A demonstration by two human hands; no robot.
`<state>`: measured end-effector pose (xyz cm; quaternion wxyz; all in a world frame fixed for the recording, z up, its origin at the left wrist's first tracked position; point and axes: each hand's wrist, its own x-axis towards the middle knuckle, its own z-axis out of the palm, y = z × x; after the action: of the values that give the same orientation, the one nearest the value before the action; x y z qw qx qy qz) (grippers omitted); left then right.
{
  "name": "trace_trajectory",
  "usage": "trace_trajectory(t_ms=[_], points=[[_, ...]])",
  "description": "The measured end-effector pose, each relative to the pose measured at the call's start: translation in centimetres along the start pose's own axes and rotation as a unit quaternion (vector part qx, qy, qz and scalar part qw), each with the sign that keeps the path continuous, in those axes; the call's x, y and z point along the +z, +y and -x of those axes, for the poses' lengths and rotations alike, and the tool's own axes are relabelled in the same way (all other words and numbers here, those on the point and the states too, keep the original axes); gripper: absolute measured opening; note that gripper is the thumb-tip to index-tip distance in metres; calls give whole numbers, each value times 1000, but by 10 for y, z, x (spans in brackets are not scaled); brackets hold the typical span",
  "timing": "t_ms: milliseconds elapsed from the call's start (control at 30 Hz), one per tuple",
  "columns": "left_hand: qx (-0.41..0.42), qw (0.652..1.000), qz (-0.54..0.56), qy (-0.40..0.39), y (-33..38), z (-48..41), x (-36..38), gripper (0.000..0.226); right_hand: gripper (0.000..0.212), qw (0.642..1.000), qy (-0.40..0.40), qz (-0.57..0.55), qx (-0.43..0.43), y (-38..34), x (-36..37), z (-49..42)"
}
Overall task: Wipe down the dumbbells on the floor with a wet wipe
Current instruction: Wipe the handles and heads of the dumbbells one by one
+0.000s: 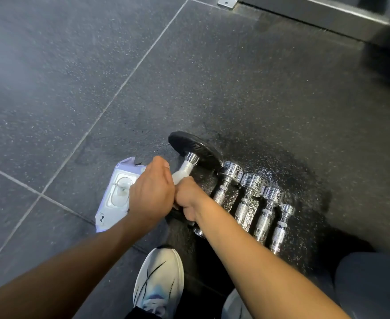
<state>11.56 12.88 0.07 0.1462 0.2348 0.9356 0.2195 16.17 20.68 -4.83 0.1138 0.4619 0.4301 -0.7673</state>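
A dumbbell with a round black plate (195, 148) is tilted up off the floor (74, 88), its far plate touching the dark, speckled rubber tiles. A shiny flared collar sits below the plate, and a white wet wipe (182, 172) is wrapped round the handle just under it. The left hand (151, 192) is curled over the wipe and grips it against the handle. The right hand (188, 200) is closed in a fist round the handle just below, knuckles touching the left hand.

Just beside this dumbbell, to the right, four chrome dumbbells (249, 196) lie side by side in a row on the floor, getting smaller toward the right. They have cylindrical mirror-bright heads and knurled handles. The floor under them glistens.

A flat, soft white pack of wipes (117, 196) with a clear oval flap lies on the floor left of the hands, partly hidden by the left hand. Pale seams divide the floor tiles. A white shoe (159, 275) with black streaks stands near the bottom edge. A brushed metal rail (316, 12) runs along the top right.
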Motion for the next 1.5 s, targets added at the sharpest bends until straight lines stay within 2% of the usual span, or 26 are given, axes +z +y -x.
trace_trajectory(t_ms=[67,100,200,267,300,333,433,533,633,700,733,800,833,867,933,967,1067,1133,1200,1267,1300,1400,1433,1500], points=[[-1,1000,5,3,-3,-1,-1,18,20,994,7,-106,-9,-7,-1,-1],[0,1000,3,3,-3,-1,-1,19,16,985,17,-173,-18,-13,-5,-6],[5,1000,-9,-4,-1,1,-3,20,18,945,-21,-321,-60,-24,-22,-19],[1,1000,-8,-6,0,1,-3,19,25,931,-60,-353,-66,-23,-27,-19],[-2,1000,-6,-7,-1,0,-4,19,29,935,-78,-339,-63,-21,-27,-18],[-7,1000,-5,-8,-2,-1,-4,19,31,946,-93,-306,-60,-18,-26,-16],[-14,1000,-1,-10,-3,-3,-4,19,17,978,-108,-177,-38,-9,-19,-5],[-14,1000,2,-10,-2,-3,-4,20,29,985,-157,-58,-44,1,-16,10],[-13,1000,-2,-10,-1,-2,-3,21,52,984,-57,166,-13,3,-12,8],[-13,1000,0,-9,-1,-3,-4,20,55,947,19,321,-15,0,-7,2],[-13,1000,3,-8,-2,-3,-3,20,57,934,41,355,-23,0,-5,1],[-14,1000,10,-5,-4,-4,-3,20,63,950,53,305,-34,4,-2,6],[-13,1000,13,-4,-4,-4,-3,21,61,968,46,242,-45,8,-2,4],[-10,1000,14,-2,-4,-3,-3,21,52,983,31,172,-49,10,-2,2],[-4,1000,13,-2,-3,-3,-3,21,18,999,-23,3,-28,4,-7,2],[-5,1000,13,-3,-4,-3,-4,21,14,996,-53,-75,-6,1,-8,1],[-12,1000,25,-6,-6,-5,-4,20,25,977,-87,-194,32,-5,-14,-4],[-12,999,30,-10,-6,-4,-4,19,31,965,-72,-252,17,-8,-15,-10],[-11,1000,23,-15,-3,-4,-5,19,27,950,-44,-308,-10,-14,-18,-16],[-14,1000,14,-12,-1,-3,-8,19,18,942,-6,-333,-37,-20,-20,-23],[-14,1000,14,-9,-1,-3,-9,19,23,943,8,-331,-48,-23,-20,-24],[-8,1000,14,-13,0,-2,-10,18,12,960,93,-260,-51,-30,-7,-24],[-4,1000,9,-16,1,-1,-9,18,15,965,132,-220,-59,-32,0,-27],[3,1000,0,-16,3,1,-8,18,37,967,228,-98,-64,-30,12,-35]])
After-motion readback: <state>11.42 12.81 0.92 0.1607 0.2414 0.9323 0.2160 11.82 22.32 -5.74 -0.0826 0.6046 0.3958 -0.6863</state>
